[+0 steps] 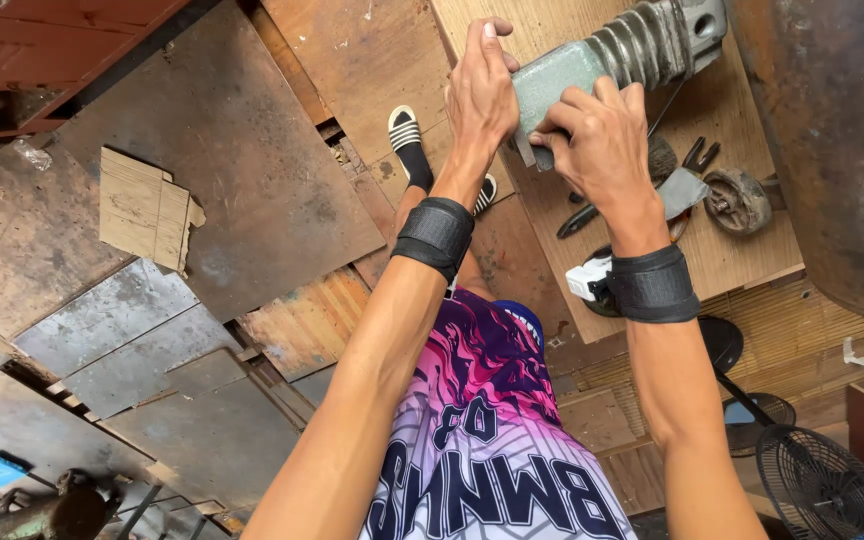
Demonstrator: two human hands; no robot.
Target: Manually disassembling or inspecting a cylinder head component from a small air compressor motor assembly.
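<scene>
Both grips clamp green motor housing (pixel 562 80); left hand (pixel 480 95) beside, right hand (pixel 600 140) seemingly beneath.

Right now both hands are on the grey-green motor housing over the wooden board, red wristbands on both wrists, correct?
Not quite: the wristbands are black, not red, as the head view shows. The rest holds: the left hand and the right hand are both on the grey-green motor housing over the wooden board.
</scene>
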